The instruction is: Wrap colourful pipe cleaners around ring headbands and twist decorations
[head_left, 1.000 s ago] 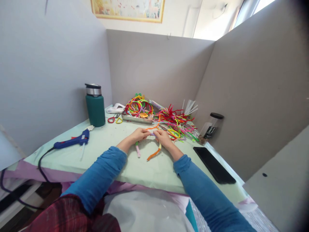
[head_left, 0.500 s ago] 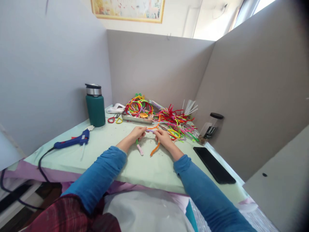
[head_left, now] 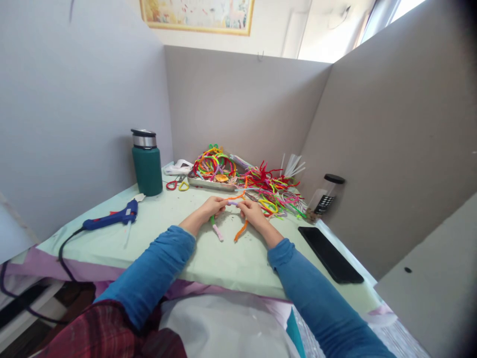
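Note:
Between my two hands, over the middle of the table, is a headband-like arch wrapped in pipe cleaner (head_left: 233, 203), lilac at its top. My left hand (head_left: 213, 206) pinches it on the left, where a green and pale pink end (head_left: 217, 231) hangs down. On the other side my right hand (head_left: 251, 210) grips it with fingers closed, and an orange end (head_left: 240, 231) hangs below. A loose orange strand (head_left: 245, 188) rises from between the hands toward the back. My fingers hide parts of the wrapping.
A metal tray (head_left: 212, 185) of coloured loops and a pipe cleaner pile (head_left: 276, 186) lie at the back. Scissors (head_left: 177, 185), a green bottle (head_left: 147, 164) and a blue glue gun (head_left: 112, 218) are at left. A black phone (head_left: 330, 254) and a clear bottle (head_left: 326, 194) are at right.
Both hands stay almost in place. The hanging ends of the arch have shifted slightly to the right, and the loose orange strand has moved a little at its lower part.

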The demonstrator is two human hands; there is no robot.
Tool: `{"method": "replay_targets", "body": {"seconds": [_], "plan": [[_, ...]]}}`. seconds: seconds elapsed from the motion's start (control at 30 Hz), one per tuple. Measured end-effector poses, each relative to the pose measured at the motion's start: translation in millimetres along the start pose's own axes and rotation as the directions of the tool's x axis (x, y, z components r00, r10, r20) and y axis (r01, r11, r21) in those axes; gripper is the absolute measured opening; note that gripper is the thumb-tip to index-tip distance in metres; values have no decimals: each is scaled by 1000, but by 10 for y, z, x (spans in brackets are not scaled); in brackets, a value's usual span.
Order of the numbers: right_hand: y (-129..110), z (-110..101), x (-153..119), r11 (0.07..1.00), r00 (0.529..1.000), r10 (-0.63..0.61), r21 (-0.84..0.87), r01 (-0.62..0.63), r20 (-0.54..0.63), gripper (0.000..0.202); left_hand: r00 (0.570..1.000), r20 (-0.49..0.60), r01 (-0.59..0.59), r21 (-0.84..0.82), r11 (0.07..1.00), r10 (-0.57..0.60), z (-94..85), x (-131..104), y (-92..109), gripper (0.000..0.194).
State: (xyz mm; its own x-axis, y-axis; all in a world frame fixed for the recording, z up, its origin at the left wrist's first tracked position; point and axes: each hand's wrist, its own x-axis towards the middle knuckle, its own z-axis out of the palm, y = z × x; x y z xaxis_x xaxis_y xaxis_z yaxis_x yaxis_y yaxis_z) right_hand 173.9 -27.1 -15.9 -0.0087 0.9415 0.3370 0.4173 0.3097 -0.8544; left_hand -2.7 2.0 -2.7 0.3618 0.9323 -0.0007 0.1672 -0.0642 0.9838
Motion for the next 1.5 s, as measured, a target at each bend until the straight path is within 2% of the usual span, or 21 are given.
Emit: {"method": "replay_targets", "body": {"seconds": [0.2,0.43,0.57,0.67,0.73,0.83,0.93,1.03,1.17,1.23,1.37,1.5], "plan": [[22,-20,16,996,1000,-11,-89,10,-13,23,1000,-19,10,27,1000,-9,9,-14,23,18],[48,-17,29,996,1000,-17,-90,18,12,26,1000,-5,24,21,1000,-24,-23,-9,30,15],[136,-113,140,997,987,75,36,-71,-144,31,999,-35,36,-22,999,-37,-17,16,10,15],[231,-281,235,977,935,201,127,-171,-291,28,998,-52,43,-15,999,-44,-8,23,2,14],[295,-397,270,969,900,248,89,-231,-358,26,998,-48,43,10,999,-42,-4,16,8,15],[364,-484,269,960,898,193,-112,-256,-396,23,999,-22,37,57,998,-36,-3,-8,31,16],[369,-427,230,923,939,27,-353,-155,-344,20,999,0,39,104,994,-39,-4,-32,51,18],[323,-296,190,876,979,-103,-483,4,-177,22,999,7,39,127,991,-40,-5,-38,52,20],[258,-192,154,783,981,-184,-593,188,67,22,1000,17,12,168,986,-15,-16,-15,20,25],[237,-184,141,731,974,-181,-643,228,140,22,999,32,0,204,979,-7,-24,2,-2,28],[211,-197,125,675,980,-142,-711,197,136,21,999,42,-16,252,967,5,-30,33,-38,34],[216,-198,120,682,982,-133,-707,187,131,18,1000,23,-13,280,960,7,-29,59,-69,40]]}}
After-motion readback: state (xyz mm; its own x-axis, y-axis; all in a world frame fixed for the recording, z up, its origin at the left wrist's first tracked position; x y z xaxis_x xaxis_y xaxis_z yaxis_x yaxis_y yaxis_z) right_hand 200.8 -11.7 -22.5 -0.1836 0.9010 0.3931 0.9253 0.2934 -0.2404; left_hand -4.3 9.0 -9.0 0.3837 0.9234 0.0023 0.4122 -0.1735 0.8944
